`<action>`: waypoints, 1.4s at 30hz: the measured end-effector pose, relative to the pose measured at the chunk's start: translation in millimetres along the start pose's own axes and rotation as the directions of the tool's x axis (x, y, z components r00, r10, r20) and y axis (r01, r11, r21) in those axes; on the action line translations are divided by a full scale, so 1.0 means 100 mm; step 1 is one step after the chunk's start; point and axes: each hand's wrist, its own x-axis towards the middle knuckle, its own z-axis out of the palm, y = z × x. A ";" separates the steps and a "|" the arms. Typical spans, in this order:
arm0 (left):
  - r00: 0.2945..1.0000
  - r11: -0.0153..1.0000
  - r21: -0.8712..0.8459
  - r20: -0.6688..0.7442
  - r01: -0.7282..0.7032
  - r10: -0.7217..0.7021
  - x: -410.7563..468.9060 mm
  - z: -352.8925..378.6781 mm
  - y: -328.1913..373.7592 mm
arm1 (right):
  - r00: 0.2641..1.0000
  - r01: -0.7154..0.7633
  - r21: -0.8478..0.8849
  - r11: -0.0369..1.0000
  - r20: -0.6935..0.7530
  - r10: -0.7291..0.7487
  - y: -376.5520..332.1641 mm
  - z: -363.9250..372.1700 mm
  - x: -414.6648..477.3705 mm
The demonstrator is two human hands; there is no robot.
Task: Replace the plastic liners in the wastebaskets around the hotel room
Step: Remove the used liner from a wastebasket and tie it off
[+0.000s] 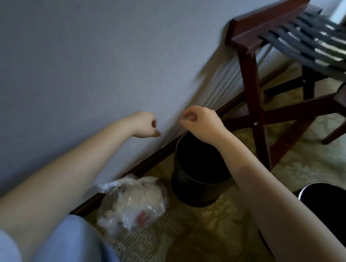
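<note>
I see both arms stretched forward, fists loosely curled and raised side by side in front of the wall. My left hand point(146, 125) has its fingers pinched together, and my right hand point(200, 121) is curled the same way; a faint sheer streak seems to hang between and above them, but with the blur I cannot tell whether they actually grip a liner. Directly below my right hand stands a dark wastebasket point(196, 178) on the carpet, close to the baseboard, its inside dark so I cannot tell whether it is lined. Below my left forearm, near the wall, lies a tied clear bag of trash point(132, 205), just beside that basket. Under my right forearm, at the frame's right edge, a second dark wastebasket point(338, 209) shows its rim. Beyond my right hand a wooden luggage rack point(288, 64) with dark straps stands against the wall.
</note>
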 end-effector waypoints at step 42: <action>0.316 0.200 -0.511 0.152 0.836 -0.936 -10.33 -2.09 1.56 | 0.095 0.880 0.156 0.449 0.868 -0.488 -6.51 -1.74 -6.26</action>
